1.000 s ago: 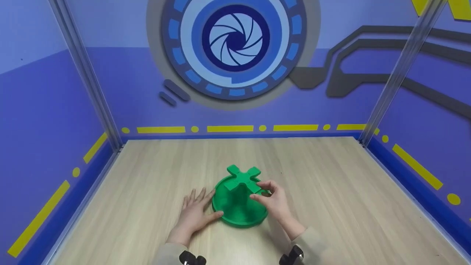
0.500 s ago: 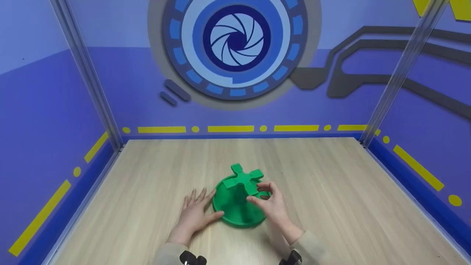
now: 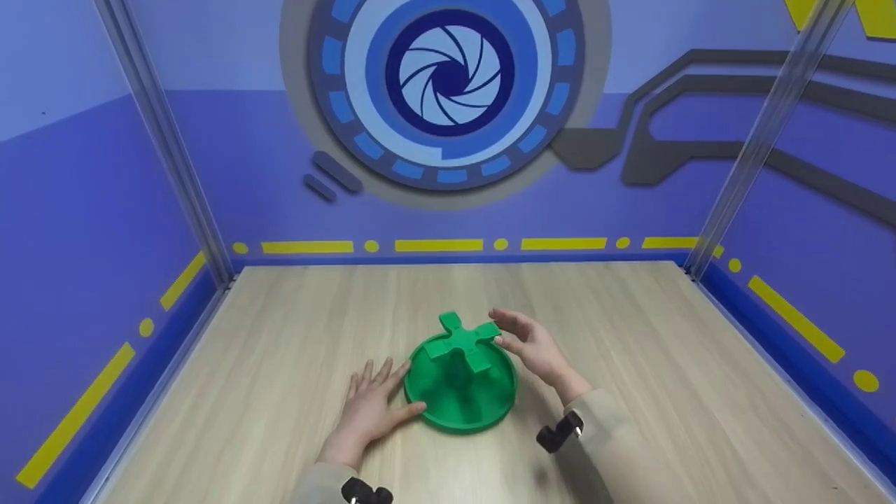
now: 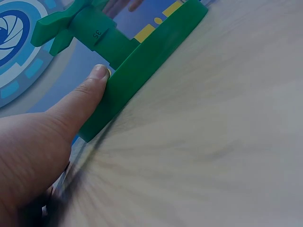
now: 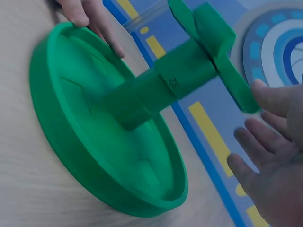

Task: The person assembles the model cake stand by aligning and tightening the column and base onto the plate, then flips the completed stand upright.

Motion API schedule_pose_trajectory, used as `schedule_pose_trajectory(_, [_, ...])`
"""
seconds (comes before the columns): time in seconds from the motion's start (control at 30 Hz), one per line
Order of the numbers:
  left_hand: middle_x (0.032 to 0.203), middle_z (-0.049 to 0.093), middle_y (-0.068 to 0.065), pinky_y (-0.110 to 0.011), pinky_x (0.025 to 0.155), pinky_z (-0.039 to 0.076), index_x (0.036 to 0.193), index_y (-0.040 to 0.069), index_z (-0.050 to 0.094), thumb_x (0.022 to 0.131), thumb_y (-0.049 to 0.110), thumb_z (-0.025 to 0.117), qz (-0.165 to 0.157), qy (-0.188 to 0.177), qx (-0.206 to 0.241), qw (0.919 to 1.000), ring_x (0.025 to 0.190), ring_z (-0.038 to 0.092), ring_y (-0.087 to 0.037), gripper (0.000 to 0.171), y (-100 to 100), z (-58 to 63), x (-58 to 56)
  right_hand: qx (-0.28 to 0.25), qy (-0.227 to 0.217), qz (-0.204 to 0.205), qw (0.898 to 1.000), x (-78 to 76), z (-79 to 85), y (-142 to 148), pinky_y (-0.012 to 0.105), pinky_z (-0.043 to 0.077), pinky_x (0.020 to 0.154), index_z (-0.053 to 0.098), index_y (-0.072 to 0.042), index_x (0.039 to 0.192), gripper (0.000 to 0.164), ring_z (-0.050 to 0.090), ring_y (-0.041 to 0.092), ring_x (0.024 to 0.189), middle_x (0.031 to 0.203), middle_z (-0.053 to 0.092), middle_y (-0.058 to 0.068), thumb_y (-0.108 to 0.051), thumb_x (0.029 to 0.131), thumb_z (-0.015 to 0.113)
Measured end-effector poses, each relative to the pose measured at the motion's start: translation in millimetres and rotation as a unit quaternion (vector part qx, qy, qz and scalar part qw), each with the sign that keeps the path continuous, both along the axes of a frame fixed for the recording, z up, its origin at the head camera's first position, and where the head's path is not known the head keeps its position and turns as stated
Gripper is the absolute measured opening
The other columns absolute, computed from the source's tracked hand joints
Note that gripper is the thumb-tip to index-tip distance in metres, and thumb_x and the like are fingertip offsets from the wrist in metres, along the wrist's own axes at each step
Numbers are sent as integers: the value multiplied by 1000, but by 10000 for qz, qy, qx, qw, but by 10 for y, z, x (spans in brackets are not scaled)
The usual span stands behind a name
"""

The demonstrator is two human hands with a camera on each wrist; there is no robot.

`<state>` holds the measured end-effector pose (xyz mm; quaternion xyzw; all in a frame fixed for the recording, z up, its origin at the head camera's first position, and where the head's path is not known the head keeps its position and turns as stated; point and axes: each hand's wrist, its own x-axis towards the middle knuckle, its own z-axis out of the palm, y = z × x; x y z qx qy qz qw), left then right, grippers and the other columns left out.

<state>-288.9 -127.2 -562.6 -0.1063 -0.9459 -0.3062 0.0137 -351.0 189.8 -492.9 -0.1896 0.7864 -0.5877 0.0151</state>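
Note:
A green round dish-like base (image 3: 462,416) with a raised rim stands on the table. From its middle rises a green post (image 5: 156,85), marked with small dark digits, topped by a green four-armed cross knob (image 3: 462,341). My left hand (image 3: 371,416) lies flat at the base's left side, fingers straight and spread. Its thumb touches the rim in the left wrist view. My right hand (image 3: 535,350) is at the knob's right arm, thumb and fingers on either side of the tip. In the right wrist view its fingers are loosely spread, and the thumb overlaps that tip.
The wood-grain table (image 3: 315,315) carries the green piece near its front middle. Blue printed panels (image 3: 448,224) enclose the back and both sides, with metal posts (image 3: 168,147) at the rear corners. Black devices (image 3: 560,430) are worn on both wrists.
The cross knob turned clockwise, seen from above, between the two earlier frames. My right hand then left the front-right arm and moved back to the right arm. My left hand stays put.

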Motion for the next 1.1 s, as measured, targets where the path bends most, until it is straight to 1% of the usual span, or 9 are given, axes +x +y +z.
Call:
schedule_pose_trajectory(0.07, [168,32,-19,-68,128,3,158,23,43,85,68,70,2,-17,29,10000,158,12,-50,90,1,0,3,-23,-129,410,9991,-49,-28,26,47,41,123,44,0,154,56,42,38,150,157,49,19,-12,103,63])
schedule_pose_trajectory(0.13, [168,32,-19,-68,128,3,158,24,43,85,68,70,5,-30,48,10000,158,11,-51,90,3,4,5,-89,-237,649,9976,-75,-49,34,38,43,121,43,-1,154,55,41,37,151,158,49,18,-12,103,61])
schedule_pose_trajectory(0.27, [167,32,-19,-68,128,3,158,24,43,85,68,70,10,-22,48,10000,158,11,-51,90,5,10,2,-297,-326,791,9959,-80,-69,26,27,44,118,44,-1,154,53,42,35,150,156,51,17,-11,104,59])
schedule_pose_trajectory(0.57, [168,32,-18,-68,128,4,158,24,42,85,70,69,7,-10,-35,10000,158,12,-50,91,-5,-12,-6,-295,-411,476,9976,-13,-92,60,20,51,107,54,3,145,51,62,22,133,146,61,17,-14,99,69])
schedule_pose_trajectory(0.67, [168,32,-18,-68,128,4,158,24,42,85,70,69,15,-11,-42,10000,158,13,-50,91,-2,-4,-8,-251,-418,383,9981,20,-107,66,20,52,104,55,4,143,52,63,23,130,144,63,17,-14,98,70])
schedule_pose_trajectory(0.77, [168,32,-18,-68,128,4,159,24,42,85,70,69,15,0,-57,10000,158,13,-50,91,-2,-1,-11,-291,-414,298,9983,67,-119,58,21,53,104,54,6,143,52,61,30,133,144,62,20,-13,97,71])
schedule_pose_trajectory(0.87, [167,32,-19,-68,128,4,159,23,42,85,70,69,0,21,-66,10000,158,13,-51,91,-2,-2,-13,-328,-403,76,9986,136,-127,36,20,54,102,58,4,140,49,62,32,131,142,64,20,-13,96,72])
schedule_pose_trajectory(1.0, [167,32,-19,-69,128,5,159,23,42,85,70,69,-14,48,-74,10000,157,13,-51,91,-4,-2,-9,-377,-371,-287,9982,249,-129,-26,18,54,101,64,1,134,43,66,22,122,137,67,19,-10,93,75])
schedule_pose_trajectory(1.1, [168,32,-19,-69,128,4,159,24,42,85,71,68,-21,33,-79,10000,158,12,-51,92,-7,0,0,-442,-310,-529,9971,330,-129,-91,24,54,102,66,2,129,41,66,15,115,133,69,19,-7,91,77])
